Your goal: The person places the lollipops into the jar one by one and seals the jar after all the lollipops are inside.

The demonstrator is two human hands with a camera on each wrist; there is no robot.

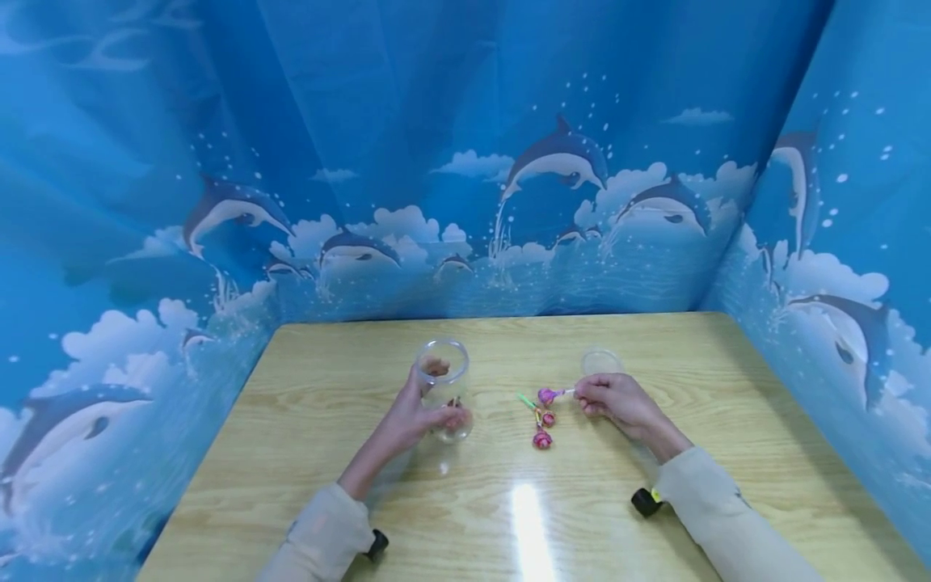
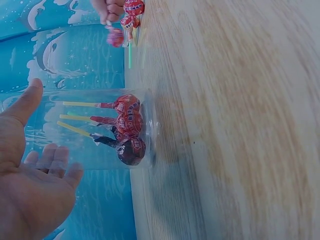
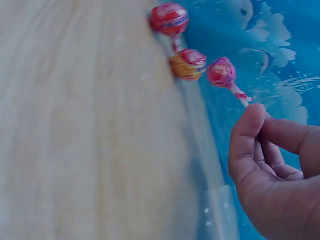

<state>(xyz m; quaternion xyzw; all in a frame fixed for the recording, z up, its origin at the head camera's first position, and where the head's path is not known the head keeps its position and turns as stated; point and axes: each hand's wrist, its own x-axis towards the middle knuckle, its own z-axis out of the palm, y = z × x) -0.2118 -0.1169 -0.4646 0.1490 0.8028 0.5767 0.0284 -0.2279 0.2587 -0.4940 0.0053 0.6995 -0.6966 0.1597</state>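
Observation:
In the head view my left hand [image 1: 410,416] grips a clear jar [image 1: 458,386] from its left side, thumb on the near side. The left wrist view shows the jar upright with several wrapped lollipops [image 2: 129,120] in its bottom, sticks up. My right hand [image 1: 621,402] pinches the white stick of a pink-purple lollipop [image 3: 221,72] between thumb and forefinger. The lollipop's head points left, towards the jar. Two more lollipops, one red [image 3: 170,19] and one red and yellow [image 3: 189,65], lie on the table between my hands.
A round clear lid [image 1: 601,356] lies just behind my right hand on the wooden table [image 1: 349,356]. Blue dolphin-printed curtains [image 1: 436,162] hang along the table's back and sides. A black wrist camera [image 1: 645,502] sits beneath the right sleeve.

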